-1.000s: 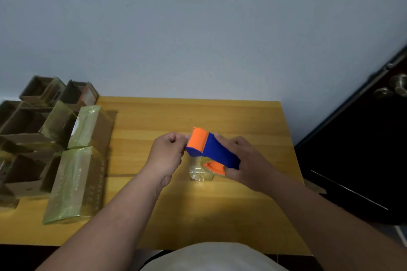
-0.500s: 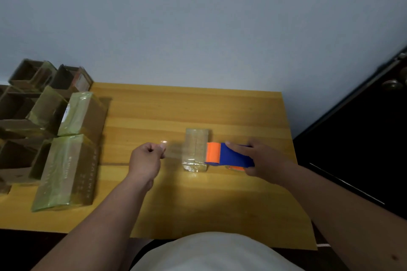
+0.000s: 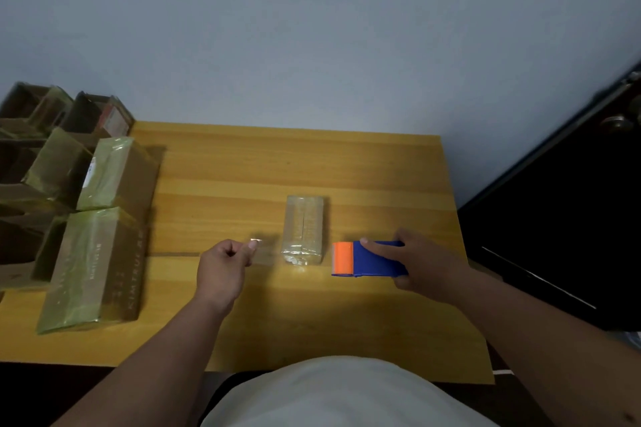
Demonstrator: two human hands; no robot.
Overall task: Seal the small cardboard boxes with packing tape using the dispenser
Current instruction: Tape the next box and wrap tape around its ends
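A small cardboard box [image 3: 304,229], glossy with clear tape, lies on the wooden table [image 3: 312,159]. My right hand [image 3: 428,263] grips the blue and orange tape dispenser [image 3: 369,258] just right of the box, orange end toward it. Left of the box, my left hand [image 3: 222,265] is curled, with thumb and forefinger pinching the end of the clear tape [image 3: 258,246]. A faint strip of tape shows between that hand and the box. Whether the tape runs on unbroken to the dispenser I cannot tell.
Several cardboard boxes crowd the table's left side: two taped ones [image 3: 93,267] [image 3: 116,173] nearest me, open ones [image 3: 24,166] behind them. A dark door [image 3: 562,211] stands to the right, beyond the table's right edge. A wall rises behind the table.
The dispenser came down from above the box and moved right, past its right side. My left hand drew away leftward, pinching the tape end. The box lies uncovered.
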